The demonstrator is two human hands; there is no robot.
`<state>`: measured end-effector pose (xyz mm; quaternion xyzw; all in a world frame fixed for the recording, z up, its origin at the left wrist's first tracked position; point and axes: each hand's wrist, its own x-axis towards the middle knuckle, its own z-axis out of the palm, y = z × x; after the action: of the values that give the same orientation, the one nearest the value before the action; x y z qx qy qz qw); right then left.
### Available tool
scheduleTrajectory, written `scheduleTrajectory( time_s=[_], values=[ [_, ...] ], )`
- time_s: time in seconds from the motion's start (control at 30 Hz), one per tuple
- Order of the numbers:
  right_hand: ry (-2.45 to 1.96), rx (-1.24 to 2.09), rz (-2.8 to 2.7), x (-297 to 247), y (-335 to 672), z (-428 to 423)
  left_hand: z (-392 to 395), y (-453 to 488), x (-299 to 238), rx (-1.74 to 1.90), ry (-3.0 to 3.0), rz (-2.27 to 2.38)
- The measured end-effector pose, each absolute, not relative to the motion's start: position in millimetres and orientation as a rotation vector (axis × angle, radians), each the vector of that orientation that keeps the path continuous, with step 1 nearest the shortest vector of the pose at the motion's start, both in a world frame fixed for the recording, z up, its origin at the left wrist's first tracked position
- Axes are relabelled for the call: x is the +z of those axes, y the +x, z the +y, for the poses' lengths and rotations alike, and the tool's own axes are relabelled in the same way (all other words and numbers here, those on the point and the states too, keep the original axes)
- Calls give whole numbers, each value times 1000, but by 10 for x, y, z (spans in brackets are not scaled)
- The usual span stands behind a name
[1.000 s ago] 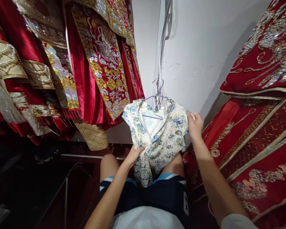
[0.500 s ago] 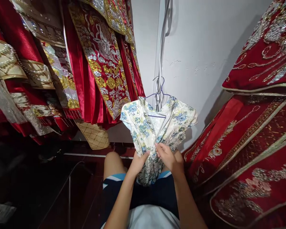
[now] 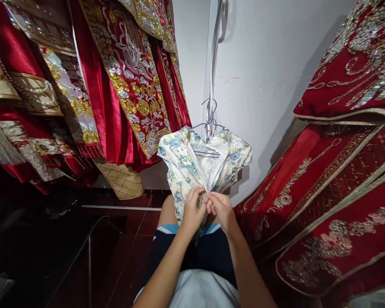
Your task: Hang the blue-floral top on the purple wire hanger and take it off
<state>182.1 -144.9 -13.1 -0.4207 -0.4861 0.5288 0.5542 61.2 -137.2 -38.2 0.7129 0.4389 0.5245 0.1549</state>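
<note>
A cream floral garment (image 3: 181, 164) with short sleeves and blue and yellow flowers hangs on a thin purple hanger (image 3: 199, 125) in front of me. Both my hands meet at the bottom of its V-neck. Fingers of my left hand (image 3: 194, 208) are curled and pinch the cloth at the front opening. Thumb and fingers of my right hand (image 3: 220, 209) are closed on the same front edge, right beside the left. Whatever small fastening may lie between the fingertips is hidden. The garment's lower part drops between my knees, partly behind my hands.
Red embroidered costumes (image 3: 137, 85) with gold and silver sequins hang at the left. More red beaded gowns (image 3: 308, 179) stand close on the right. A pale strap (image 3: 213, 55) runs down the white wall (image 3: 259, 51) to the hanger. A thin metal rail (image 3: 90, 265) stands at lower left.
My left hand has moved up and right from the garment's side to the front opening, beside my right hand. The garment's lower part now hangs lower between my knees.
</note>
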Motion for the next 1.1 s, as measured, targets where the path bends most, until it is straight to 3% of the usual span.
scheduleTrajectory(
  time_s=[0.23,0.37,0.5,0.7,0.93,1.1],
  values=[
    [-859,1255,-845,651,1952,-791,-1233,716,-351,1015,2376,1356],
    [-830,1258,-850,1327,2043,-290,-1232,739,-391,653,2565,1439],
    [-785,1134,-915,1673,2035,-171,-1148,678,-285,416,2616,1432],
    [-927,801,-1240,1427,2119,-307,-1086,637,-27,444,2595,1362],
    [-1198,337,-1674,903,2329,-201,-1179,700,-94,489,2525,1291],
    [-1057,380,-1665,976,2371,-261,-877,639,440,1202,2333,1101]
  ],
)
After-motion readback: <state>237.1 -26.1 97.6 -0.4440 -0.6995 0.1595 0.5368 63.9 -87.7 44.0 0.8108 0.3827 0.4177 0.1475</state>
